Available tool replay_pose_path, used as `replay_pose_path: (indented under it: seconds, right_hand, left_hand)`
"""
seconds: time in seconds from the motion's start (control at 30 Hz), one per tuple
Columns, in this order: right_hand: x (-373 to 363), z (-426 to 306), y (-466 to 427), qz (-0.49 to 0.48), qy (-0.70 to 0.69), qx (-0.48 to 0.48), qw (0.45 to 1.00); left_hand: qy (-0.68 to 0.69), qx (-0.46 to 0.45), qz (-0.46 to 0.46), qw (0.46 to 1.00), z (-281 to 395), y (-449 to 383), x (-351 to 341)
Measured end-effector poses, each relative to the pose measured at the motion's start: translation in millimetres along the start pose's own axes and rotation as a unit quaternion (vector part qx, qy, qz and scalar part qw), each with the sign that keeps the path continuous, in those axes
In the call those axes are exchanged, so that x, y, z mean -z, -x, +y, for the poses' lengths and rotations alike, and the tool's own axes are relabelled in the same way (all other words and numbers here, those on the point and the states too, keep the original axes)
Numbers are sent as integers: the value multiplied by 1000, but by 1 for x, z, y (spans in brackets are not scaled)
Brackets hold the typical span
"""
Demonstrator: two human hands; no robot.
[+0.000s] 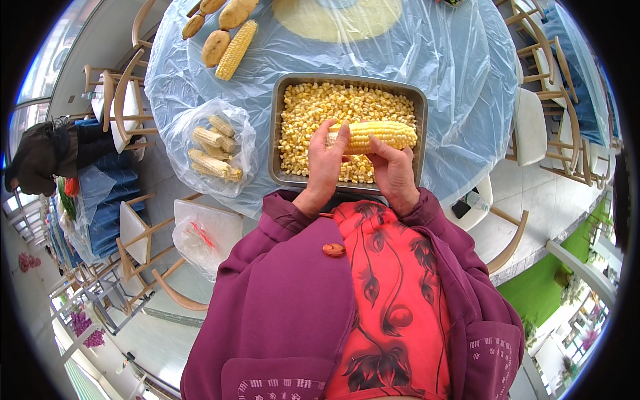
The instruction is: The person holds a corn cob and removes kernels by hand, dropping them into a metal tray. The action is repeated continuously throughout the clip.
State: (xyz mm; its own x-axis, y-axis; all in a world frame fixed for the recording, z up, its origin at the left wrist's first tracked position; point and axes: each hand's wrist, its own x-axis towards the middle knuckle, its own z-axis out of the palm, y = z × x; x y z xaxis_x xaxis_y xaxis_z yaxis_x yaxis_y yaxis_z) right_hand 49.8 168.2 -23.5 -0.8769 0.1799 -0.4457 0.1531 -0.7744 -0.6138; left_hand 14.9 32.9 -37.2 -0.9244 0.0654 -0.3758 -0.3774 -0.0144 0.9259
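Both hands hold one ear of yellow corn (385,136) level above a rectangular metal tray (273,150). My left hand (324,157) wraps the ear's left end, its thumb lying on the kernels near the tip. Lower on the right, my right hand (394,170) grips the underside with its thumb pressed against the kernel rows. Beneath them, loose corn kernels (330,102) cover the tray's bottom. Left of the tray, an opened clear plastic bag (244,135) contains several stripped corncobs (214,159).
A whole ear of corn (237,50) lies beside several brown tubers (216,48) at the table's far left. Thin plastic film covers the round blue table (460,75). Wooden chairs stand around it; one left seat (200,217) bears a plastic bag. A person (45,155) stands at far left.
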Motion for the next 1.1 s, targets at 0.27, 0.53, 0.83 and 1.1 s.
replay_pose_path:
  seconds: [0.27,0.53,0.83,1.1]
  right_hand:
    - [-8,-4,3,7,-8,-13,1000]
    - [-9,-2,4,15,1,-13,1000]
    - [-4,-1,2,11,-11,-27,999]
    - [-6,-7,1,-32,11,-7,999]
  left_hand:
    - [-25,-98,1,995,-17,-4,1]
    - [-34,-80,-12,996,1,-1,1]
    - [-84,-103,24,991,-13,-4,4]
    - [161,45,-14,986,11,-1,6]
